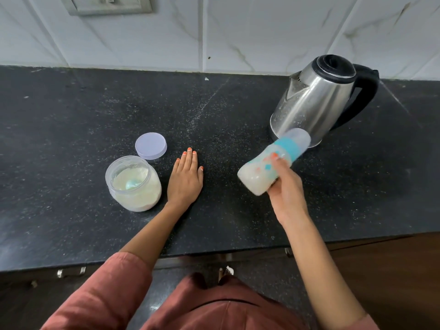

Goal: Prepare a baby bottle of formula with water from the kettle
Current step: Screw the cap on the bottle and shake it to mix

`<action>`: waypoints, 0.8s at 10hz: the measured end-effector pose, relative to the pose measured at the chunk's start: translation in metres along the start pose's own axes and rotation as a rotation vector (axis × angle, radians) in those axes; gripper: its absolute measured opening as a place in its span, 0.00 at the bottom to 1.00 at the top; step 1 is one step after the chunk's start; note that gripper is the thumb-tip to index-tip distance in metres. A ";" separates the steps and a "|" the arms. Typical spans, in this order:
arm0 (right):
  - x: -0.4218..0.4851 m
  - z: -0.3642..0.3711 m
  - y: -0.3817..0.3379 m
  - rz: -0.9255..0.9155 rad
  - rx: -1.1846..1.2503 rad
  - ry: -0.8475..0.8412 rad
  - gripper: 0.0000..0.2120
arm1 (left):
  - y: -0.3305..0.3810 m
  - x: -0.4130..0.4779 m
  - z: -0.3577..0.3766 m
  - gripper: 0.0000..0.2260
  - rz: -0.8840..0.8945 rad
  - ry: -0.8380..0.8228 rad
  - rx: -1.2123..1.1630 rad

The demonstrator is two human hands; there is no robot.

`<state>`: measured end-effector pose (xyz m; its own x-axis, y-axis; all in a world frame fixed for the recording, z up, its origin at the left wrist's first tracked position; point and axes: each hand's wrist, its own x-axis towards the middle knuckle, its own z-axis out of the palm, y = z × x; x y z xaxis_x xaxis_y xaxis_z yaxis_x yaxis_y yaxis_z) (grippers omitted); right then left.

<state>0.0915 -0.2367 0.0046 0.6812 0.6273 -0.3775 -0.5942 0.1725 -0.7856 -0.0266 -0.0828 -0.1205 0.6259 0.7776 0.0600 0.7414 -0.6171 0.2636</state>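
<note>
**Desk:** What does the right hand [284, 189] have hold of?

**Photographer:** A baby bottle [260, 171], fingers and thumb wrapped round its lower body. It is tilted, cap end pointing towards the kettle [314, 98]. The bottle is blurred, so its printed pattern cannot be read, and the palm hides part of its base.

**Desk:** Contents?

**Photographer:** Milky white liquid lies in the lower end. A teal collar [288, 146] and clear cap [299, 136] close the top, and the cap overlaps the kettle's foot in this view.

**Desk:** The other hand?

**Photographer:** The left hand [185, 181] lies flat, fingers straight, palm down on the black countertop [71, 115], holding nothing.

**Desk:** Beside it?

**Photographer:** An open clear jar [133, 198] of pale formula powder, with a bluish scoop [131, 184] half sunk in it. Its lid [151, 145] lies just behind. The steel kettle stands with its lid shut, so its contents are unseen.
</note>
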 end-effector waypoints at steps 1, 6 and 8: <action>0.001 0.004 0.004 -0.021 0.083 0.048 0.06 | 0.000 0.000 0.000 0.23 0.001 -0.006 0.011; -0.022 -0.002 0.018 0.066 -0.412 -0.194 0.07 | -0.001 0.000 0.000 0.23 -0.006 -0.019 0.010; -0.002 0.004 0.006 -0.043 0.122 0.074 0.08 | 0.000 0.000 0.001 0.23 -0.001 -0.010 0.003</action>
<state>0.0850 -0.2341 0.0027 0.7343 0.5603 -0.3832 -0.6081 0.2921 -0.7382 -0.0266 -0.0826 -0.1212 0.6274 0.7771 0.0499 0.7428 -0.6165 0.2611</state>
